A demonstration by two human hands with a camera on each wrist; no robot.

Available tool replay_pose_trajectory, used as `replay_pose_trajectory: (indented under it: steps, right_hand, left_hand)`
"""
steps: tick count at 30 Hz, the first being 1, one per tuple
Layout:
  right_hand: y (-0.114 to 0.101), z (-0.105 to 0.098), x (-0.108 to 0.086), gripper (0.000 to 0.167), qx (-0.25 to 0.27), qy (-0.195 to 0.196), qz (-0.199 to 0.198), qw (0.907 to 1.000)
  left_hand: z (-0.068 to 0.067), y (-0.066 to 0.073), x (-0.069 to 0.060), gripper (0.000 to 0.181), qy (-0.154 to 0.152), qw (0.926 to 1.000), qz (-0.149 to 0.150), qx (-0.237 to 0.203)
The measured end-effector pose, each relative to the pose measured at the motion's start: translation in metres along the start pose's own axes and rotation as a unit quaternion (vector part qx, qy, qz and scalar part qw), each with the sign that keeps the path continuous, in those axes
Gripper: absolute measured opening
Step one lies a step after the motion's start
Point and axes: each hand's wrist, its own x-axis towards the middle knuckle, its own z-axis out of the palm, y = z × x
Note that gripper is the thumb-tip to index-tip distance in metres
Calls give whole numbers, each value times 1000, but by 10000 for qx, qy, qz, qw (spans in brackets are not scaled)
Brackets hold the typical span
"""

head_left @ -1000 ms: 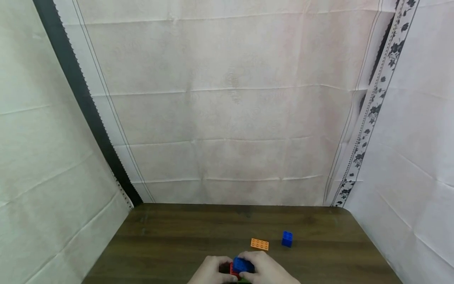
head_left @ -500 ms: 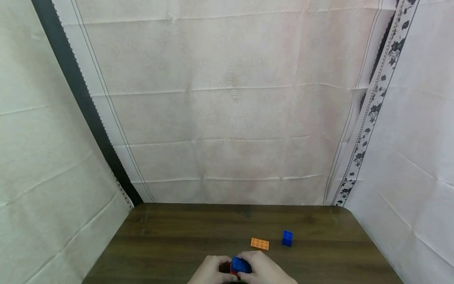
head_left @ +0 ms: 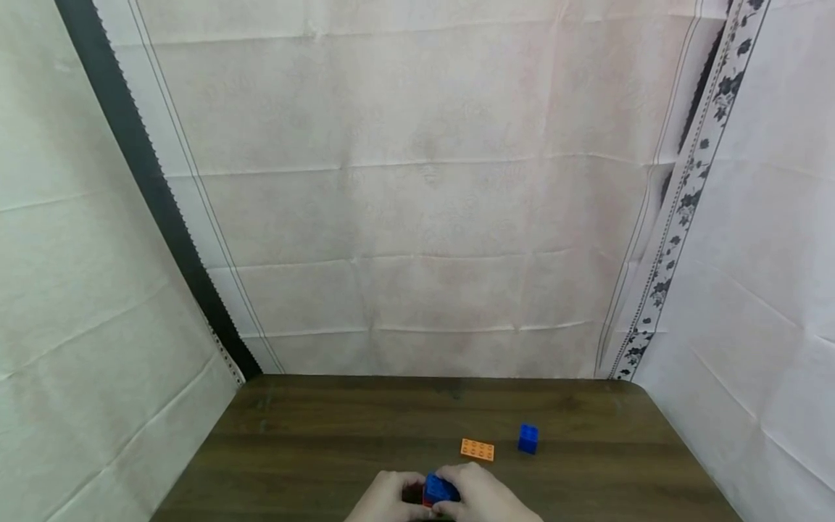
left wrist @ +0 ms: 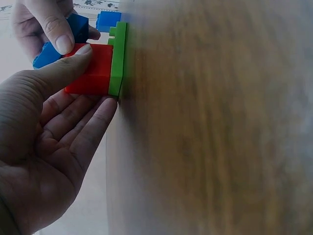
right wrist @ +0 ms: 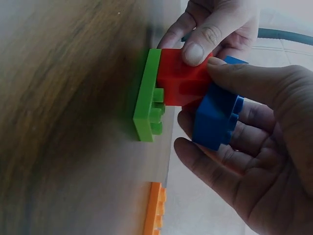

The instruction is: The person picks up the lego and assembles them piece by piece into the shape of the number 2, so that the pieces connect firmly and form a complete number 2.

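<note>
A red brick (right wrist: pixel 181 73) sits on a green studded plate (right wrist: pixel 144 105) that lies on the wooden table. My left hand (head_left: pixel 389 499) grips the red brick, its thumb on one side and its fingers on the other, as the left wrist view shows. Between the thumb and fingers of my right hand (head_left: pixel 485 496) is a blue brick (right wrist: pixel 215 115). It is tilted against the red brick's studded end and overhangs one end of the plate. Part of the blue brick is hidden by the right thumb.
An orange studded plate (head_left: pixel 478 449) lies on the table (head_left: pixel 313 428) beyond the right hand. A second blue brick (head_left: pixel 528 438) stands to its right. Pale cloth hangs behind the table (head_left: pixel 417 290) and along both sides.
The right hand and its blue brick have shifted slightly left, covering more of the red brick in the head view. The left hand, orange plate and other blue brick look the same.
</note>
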Motion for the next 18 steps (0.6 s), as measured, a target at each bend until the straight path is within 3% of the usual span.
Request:
replay_pose_trajectory:
  steps: [9, 18]
  right_hand:
    - [-10, -1, 2, 23, -389, -63, 394, 9984]
    - [-19, -3, 4, 20, -681, -124, 514, 9963]
  left_hand:
    - [-1, -1, 0, 18, -28, 9999, -134, 26]
    - [1, -4, 1, 17, 18, 10000, -28, 37]
